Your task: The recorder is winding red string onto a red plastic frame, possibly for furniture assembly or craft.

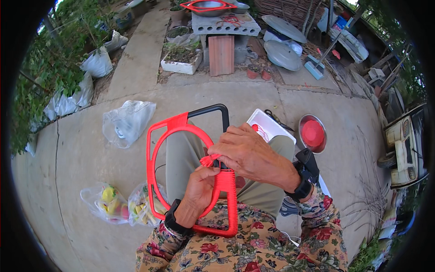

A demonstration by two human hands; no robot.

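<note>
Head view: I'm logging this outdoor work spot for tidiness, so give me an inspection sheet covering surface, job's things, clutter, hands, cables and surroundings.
Surface: cracked concrete ground, dry.
Job's things: frame on the lap, partly black, mostly wrapped in red strip; loose red strip end at the fingers.
Clutter: clear plastic bag; two bags of yellow items; white tray; metal bowl with red lid.
Hands: left hand grips the wrapped bar; right hand pinches the strip; both wear black wrist straps.
Cables: nothing seen.
Surroundings: concrete block stand, planter, white sacks, plants, pot lids.
</note>
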